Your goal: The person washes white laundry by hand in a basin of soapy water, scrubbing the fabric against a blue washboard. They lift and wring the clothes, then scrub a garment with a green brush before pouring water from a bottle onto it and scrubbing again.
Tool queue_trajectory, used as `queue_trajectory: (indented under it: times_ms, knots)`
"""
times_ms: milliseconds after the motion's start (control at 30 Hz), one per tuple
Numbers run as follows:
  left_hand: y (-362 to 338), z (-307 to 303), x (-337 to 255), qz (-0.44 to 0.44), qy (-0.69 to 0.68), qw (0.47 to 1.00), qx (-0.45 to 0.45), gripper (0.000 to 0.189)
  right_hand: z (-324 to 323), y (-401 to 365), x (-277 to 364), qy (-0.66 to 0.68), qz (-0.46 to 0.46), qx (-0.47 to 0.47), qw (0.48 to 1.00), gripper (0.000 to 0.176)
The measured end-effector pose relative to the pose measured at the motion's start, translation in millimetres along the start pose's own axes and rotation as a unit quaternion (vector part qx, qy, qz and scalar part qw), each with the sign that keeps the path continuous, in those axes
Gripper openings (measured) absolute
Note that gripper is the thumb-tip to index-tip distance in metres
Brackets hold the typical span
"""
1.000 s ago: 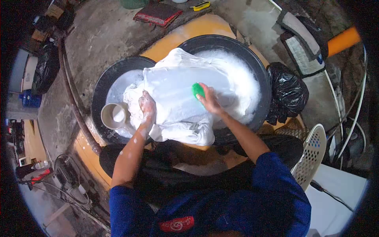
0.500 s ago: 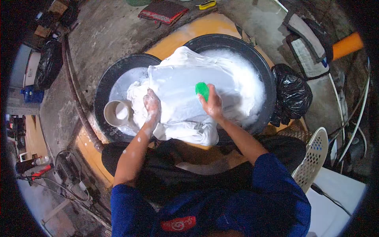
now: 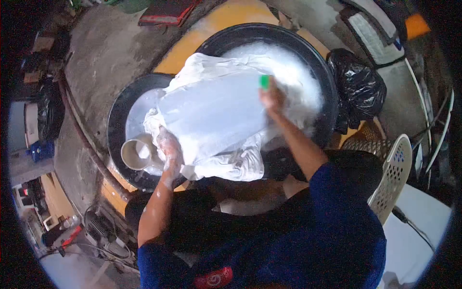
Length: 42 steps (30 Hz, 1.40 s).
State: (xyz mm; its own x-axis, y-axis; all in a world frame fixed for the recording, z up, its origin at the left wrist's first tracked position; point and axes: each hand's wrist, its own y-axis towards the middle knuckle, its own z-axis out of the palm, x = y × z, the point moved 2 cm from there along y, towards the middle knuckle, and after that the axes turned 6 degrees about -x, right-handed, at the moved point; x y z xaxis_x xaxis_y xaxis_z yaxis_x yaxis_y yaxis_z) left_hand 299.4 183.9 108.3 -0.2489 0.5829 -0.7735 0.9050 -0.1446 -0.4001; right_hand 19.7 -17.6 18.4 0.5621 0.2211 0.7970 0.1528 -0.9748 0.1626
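Note:
A wet white cloth point(image 3: 214, 108), perhaps a garment, lies spread across two black tubs. Its middle is stretched smooth, while its left and near edges are bunched. My left hand point(image 3: 169, 147), wet with suds, is closed on the bunched left edge. In my right hand point(image 3: 273, 100) is a green scrub brush point(image 3: 264, 81), over the cloth's right part; motion blurs this hand. The large tub point(image 3: 328, 84) on the right holds thick foam. Soapy water fills the smaller tub point(image 3: 117, 108), where a pale mug point(image 3: 129, 155) sits beside my left hand.
A black plastic bag point(image 3: 358, 86) rests against the large tub's right side. A perforated cream chair back point(image 3: 395, 166) stands at the right. Beyond the tubs is a yellow-orange board point(image 3: 231, 19) on the concrete floor point(image 3: 106, 58). A pipe point(image 3: 84, 130) runs along the left.
My right hand has moved the scrub brush away from me and to the right across the cloth. My left hand keeps its hold on the edge. The camera view has shifted a little.

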Motion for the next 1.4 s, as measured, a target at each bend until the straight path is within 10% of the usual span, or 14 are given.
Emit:
queue_trajectory:
  times_ms: [100, 200, 267, 333, 400, 467, 567, 700, 767, 833, 967, 1233, 1333, 1400]
  knots:
    - [2.7, 6.5, 4.8, 0.019, -0.072, 0.996, 0.055, 0.042, 59.7, -40.1, 157.3, -0.024, -0.097, 0.031, 0.995, 0.054]
    - [76.5, -3.0, 67.3, -0.057, -0.249, 0.925, 0.283, 0.041, 44.0, -50.7, 172.4, -0.019, -0.081, 0.08, 0.993, 0.057]
    - [72.9, -0.1, 62.6, -0.04, -0.224, 0.947, 0.226, 0.046, 38.1, -30.8, 104.1, 0.006, -0.028, -0.005, 1.0, 0.052]
    - [11.2, 6.0, 13.3, 0.08, -0.03, 0.996, -0.036, 0.045, 22.2, -3.6, 3.3, 0.077, 0.059, -0.05, 0.994, 0.035]
    - [83.6, 0.2, 68.1, 0.26, 0.327, 0.908, -0.005, 0.045, 18.3, 2.2, -23.3, 0.011, 0.099, -0.009, 0.995, 0.035]
    - [109.7, 10.2, 75.8, 0.291, 0.331, 0.895, 0.068, 0.04, 0.6, -14.0, 83.6, 0.047, -0.001, 0.007, 0.999, 0.035]
    - [20.1, 3.4, 19.9, 0.048, -0.099, 0.982, 0.151, 0.034, -0.2, -67.2, 228.8, 0.062, -0.175, 0.122, 0.975, 0.048]
    - [-15.4, -9.2, -1.2, 0.03, -0.058, 0.987, 0.15, 0.034, 7.1, -36.1, 70.2, 0.139, 0.064, 0.031, 0.988, 0.041]
    - [7.9, -9.4, 9.7, 0.054, -0.02, 0.991, 0.122, 0.036, -16.6, 6.3, -49.9, -0.079, 0.041, -0.116, 0.989, 0.034]
    - [89.5, -1.1, 73.6, 0.068, 0.06, 0.973, 0.213, 0.038, -31.4, -3.9, 10.0, -0.109, -0.048, -0.059, 0.991, 0.04]
    - [-16.8, -1.6, 9.4, 0.025, -0.154, 0.978, 0.136, 0.037, 35.6, -70.4, 174.1, -0.078, -0.119, 0.03, 0.989, 0.046]
    - [39.5, -7.8, 41.9, 0.089, -0.093, 0.988, 0.086, 0.029, 16.3, 22.2, -26.2, 0.263, 0.015, 0.075, 0.962, 0.034]
    - [1.0, -10.1, 25.7, 0.094, -0.115, 0.98, 0.135, 0.025, 55.5, -24.2, 164.5, -0.114, -0.117, 0.023, 0.986, 0.045]
    - [-15.5, -13.5, 12.8, 0.044, -0.132, 0.98, 0.144, 0.025, 28.2, -27.5, 215.9, 0.064, -0.173, 0.068, 0.98, 0.047]
